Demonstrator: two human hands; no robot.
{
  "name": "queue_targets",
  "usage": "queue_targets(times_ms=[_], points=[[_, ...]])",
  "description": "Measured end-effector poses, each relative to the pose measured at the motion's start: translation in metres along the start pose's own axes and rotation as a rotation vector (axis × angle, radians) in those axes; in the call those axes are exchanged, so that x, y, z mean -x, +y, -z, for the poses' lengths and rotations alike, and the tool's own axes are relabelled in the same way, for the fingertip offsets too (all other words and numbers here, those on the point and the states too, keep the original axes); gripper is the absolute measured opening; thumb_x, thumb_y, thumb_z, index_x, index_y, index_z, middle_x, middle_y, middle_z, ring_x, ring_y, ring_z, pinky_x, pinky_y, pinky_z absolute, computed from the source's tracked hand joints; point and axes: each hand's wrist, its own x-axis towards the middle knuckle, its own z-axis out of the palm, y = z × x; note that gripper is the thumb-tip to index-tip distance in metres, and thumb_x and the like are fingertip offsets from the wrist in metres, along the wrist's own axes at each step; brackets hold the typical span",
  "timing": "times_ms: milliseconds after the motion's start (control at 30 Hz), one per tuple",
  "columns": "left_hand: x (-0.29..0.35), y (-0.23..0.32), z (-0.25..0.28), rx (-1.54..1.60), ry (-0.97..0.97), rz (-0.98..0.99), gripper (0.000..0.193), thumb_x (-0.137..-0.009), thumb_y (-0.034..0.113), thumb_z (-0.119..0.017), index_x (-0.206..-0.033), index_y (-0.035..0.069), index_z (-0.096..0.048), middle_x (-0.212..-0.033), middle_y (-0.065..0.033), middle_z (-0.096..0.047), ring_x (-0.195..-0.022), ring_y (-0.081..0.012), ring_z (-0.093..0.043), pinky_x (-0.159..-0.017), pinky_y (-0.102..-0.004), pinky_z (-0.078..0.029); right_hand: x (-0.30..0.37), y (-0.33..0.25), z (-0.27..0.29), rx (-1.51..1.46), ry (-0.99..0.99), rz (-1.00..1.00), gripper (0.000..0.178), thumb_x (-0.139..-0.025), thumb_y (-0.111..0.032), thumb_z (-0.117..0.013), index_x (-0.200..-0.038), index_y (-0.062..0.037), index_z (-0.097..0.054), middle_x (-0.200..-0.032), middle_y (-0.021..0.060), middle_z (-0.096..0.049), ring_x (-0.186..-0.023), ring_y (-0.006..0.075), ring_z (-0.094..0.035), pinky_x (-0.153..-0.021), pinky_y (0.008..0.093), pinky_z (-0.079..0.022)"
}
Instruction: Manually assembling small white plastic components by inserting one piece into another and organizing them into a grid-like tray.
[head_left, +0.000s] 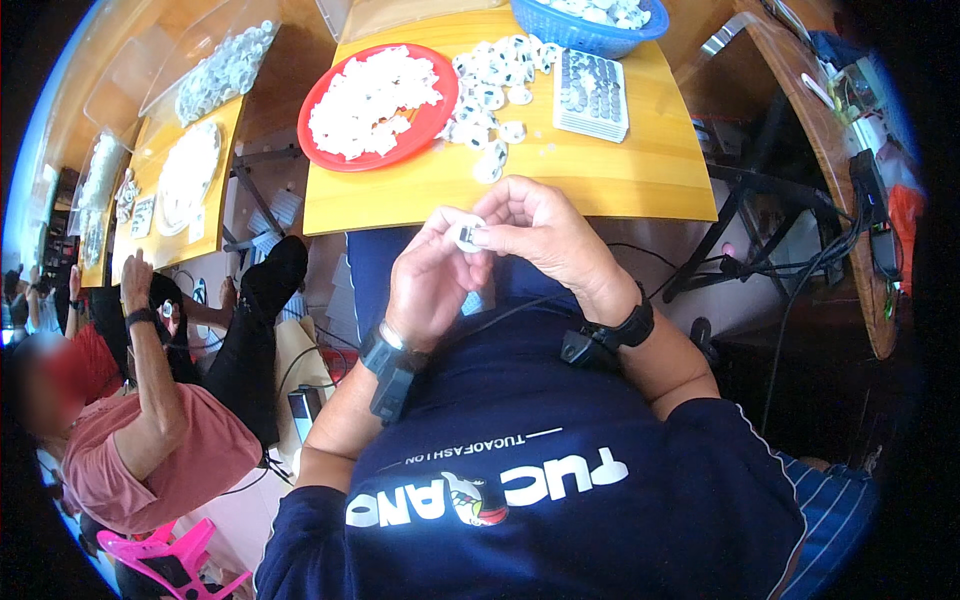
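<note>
Dark blue shirt fabric fills the near foreground, and just above it both hands meet over the lap, short of the yellow wooden surface (600, 170). Fingers of the left hand (430, 285) and right hand (545, 235) pinch one small white round plastic part (468, 234) between them, held close and high, probably so it can be seen while it is worked. Beyond the part, on the surface, a red round plate (330, 155) of white pieces and a loose heap of white caps (492, 95) lie within easy reach.
</note>
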Motion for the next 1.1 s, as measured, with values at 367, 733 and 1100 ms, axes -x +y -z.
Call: queue_targets(times_ms=[367,733,1100], points=[[0.005,-0.002,0.001,-0.188,0.01,-0.026,0.022,-0.095,0.024,-0.052,-0.102,0.003,-0.051,-0.08,-0.0095,-0.059,-0.067,-0.0172,-0.057,-0.06,-0.026,-0.046,-0.002,0.013,0.003,0.102,0.001,0.066,0.016,-0.082,-0.012,-0.07,-0.091,-0.0003,-0.062,-0.076,0.0023,-0.064,-0.068,0.0067,-0.059,-0.062,0.0217,-0.048],[0.0,-0.009,0.005,-0.006,0.07,0.009,0.027,-0.098,0.018,-0.042,-0.116,-0.001,-0.048,-0.095,-0.012,-0.06,-0.074,-0.0178,-0.059,-0.066,-0.0271,-0.048,-0.002,0.015,-0.016,0.35,0.138,0.124,0.022,-0.087,-0.02,-0.066,-0.082,0.0,-0.061,-0.073,0.0098,-0.064,-0.061,0.0147,-0.063,-0.056,0.0285,-0.049],[-0.004,-0.016,0.007,-0.039,0.102,-0.049,0.024,-0.099,0.016,-0.036,-0.113,0.001,-0.049,-0.1,-0.0109,-0.059,-0.08,-0.0172,-0.057,-0.067,-0.0291,-0.047,-0.007,0.02,-0.018,0.56,0.222,0.271,0.02,-0.086,-0.019,-0.062,-0.08,-0.0002,-0.059,-0.076,0.0168,-0.06,-0.066,0.0317,-0.061,-0.061,0.0391,-0.048]])
